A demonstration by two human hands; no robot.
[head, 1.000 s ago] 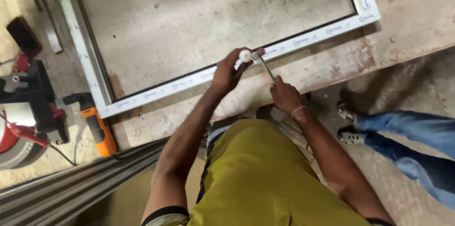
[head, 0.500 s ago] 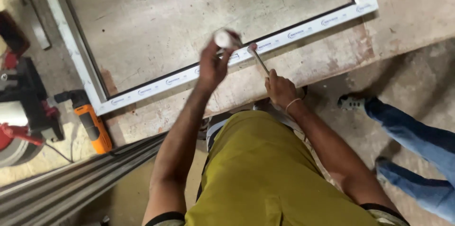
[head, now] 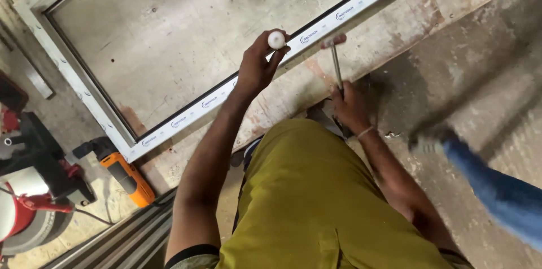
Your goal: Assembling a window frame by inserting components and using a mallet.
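Note:
A white window frame [head: 186,115] lies flat on a worn workbench. My left hand [head: 257,66] is closed around a tool with a white round knob [head: 276,40], held over the frame's near rail. My right hand [head: 350,105] grips the handle of a small hammer [head: 335,60]; its head is up by the frame's rail, just right of the knob. My olive-yellow shirt hides the bench edge below.
An orange and black power drill [head: 121,170] lies by the frame's near left corner. A red and black saw machine [head: 25,190] stands at far left. Long grey profiles [head: 121,238] lie at bottom left. Another person's blue-trousered leg [head: 497,190] is at right.
My left hand has stayed at the near rail with the knobbed tool. The hammer now stands more upright with its head by the rail. The other person's leg has shifted at the right.

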